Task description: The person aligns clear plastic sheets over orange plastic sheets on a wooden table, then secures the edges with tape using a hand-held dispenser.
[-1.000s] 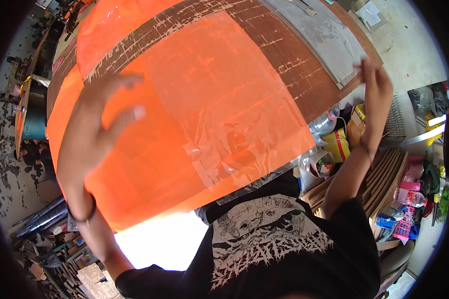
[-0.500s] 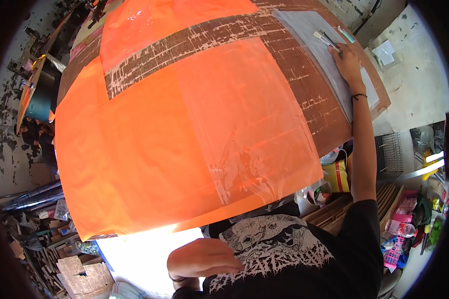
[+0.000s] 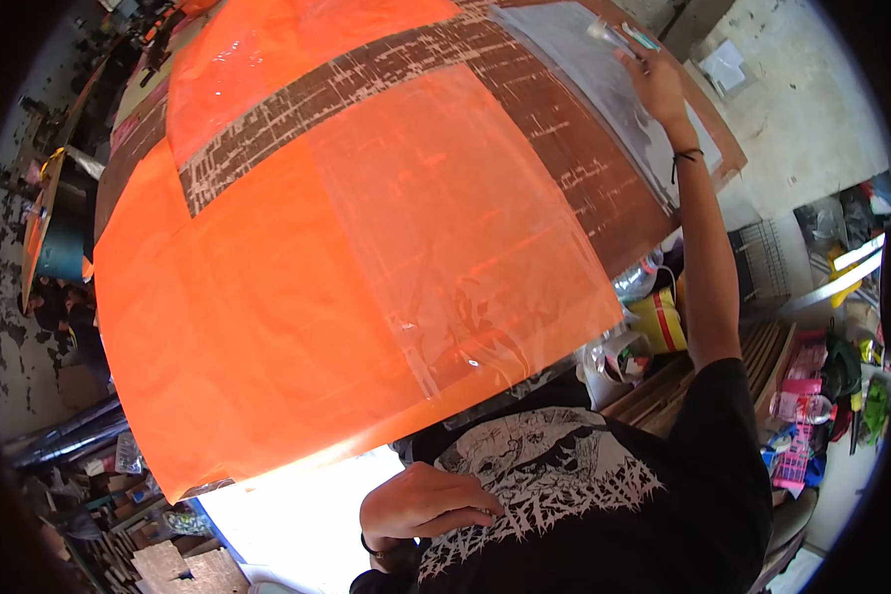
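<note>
My right hand [image 3: 660,96] reaches to the far right of the table, its fingers closed round the handle of a pale-tipped brush [image 3: 601,32]. Beneath that hand lies a grey translucent sheet [image 3: 564,49]. A slim white-and-teal item [image 3: 642,38] rests just beyond my fingers. In front of my chest is my left hand [image 3: 428,503], its fingers curled together; whatever they may hold is hidden. A large orange sheet [image 3: 228,327] covers the near part of the table, with a clear plastic sheet [image 3: 445,208] lying over its right side.
The brown, scratched tabletop [image 3: 554,148] shows between the sheets. Another orange sheet [image 3: 297,49] lies at the far side. A yellow-and-red container [image 3: 658,322] and wooden strips [image 3: 708,381] are below the right edge. A pale surface [image 3: 792,119] adjoins at the right; scrap wood [image 3: 183,564] lies lower left.
The view has shifted, so the table's things sit further left. My right hand has stayed at the brush. My left hand remains before my chest, its fingers curled a little more.
</note>
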Demonstrator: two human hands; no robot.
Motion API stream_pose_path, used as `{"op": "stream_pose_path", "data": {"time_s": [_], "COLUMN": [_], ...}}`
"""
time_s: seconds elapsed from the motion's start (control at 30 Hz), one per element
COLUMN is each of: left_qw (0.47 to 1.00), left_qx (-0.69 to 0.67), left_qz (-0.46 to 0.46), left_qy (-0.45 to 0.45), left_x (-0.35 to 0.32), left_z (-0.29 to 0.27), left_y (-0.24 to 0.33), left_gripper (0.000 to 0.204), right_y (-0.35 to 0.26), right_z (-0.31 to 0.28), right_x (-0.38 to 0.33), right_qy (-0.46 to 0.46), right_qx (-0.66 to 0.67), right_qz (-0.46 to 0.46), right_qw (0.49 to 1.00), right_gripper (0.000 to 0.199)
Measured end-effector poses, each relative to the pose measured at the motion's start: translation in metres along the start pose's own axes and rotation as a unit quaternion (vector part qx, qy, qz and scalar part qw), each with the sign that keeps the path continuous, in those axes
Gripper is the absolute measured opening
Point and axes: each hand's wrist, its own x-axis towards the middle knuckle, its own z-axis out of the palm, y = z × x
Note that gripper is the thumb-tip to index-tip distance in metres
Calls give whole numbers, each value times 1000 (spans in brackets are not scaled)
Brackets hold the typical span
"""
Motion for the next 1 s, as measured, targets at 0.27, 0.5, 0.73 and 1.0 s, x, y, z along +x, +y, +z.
{"op": "stream_pose_path", "data": {"time_s": [0.27,0.5,0.73,1.0], "left_qw": [988,971,936,867], "left_qx": [-33,-36,-163,-280], "left_qz": [-149,-175,-14,25], "left_qy": [-16,159,313,411], "left_x": [10,39,38,72], "left_z": [43,64,79,82], "left_y": [-79,-116,-141,-112], "left_gripper": [28,52,73,54], "right_y": [-57,-79,-139,-153], "right_z": [-101,-95,-76,-70], "right_x": [-213,-397,-405,-386], "right_qy": [-45,-256,-394,-373], "right_qx": [653,574,648,600], "right_qz": [151,290,348,334], "right_qw": [741,722,551,624], "right_gripper": [57,64,52,52]}}
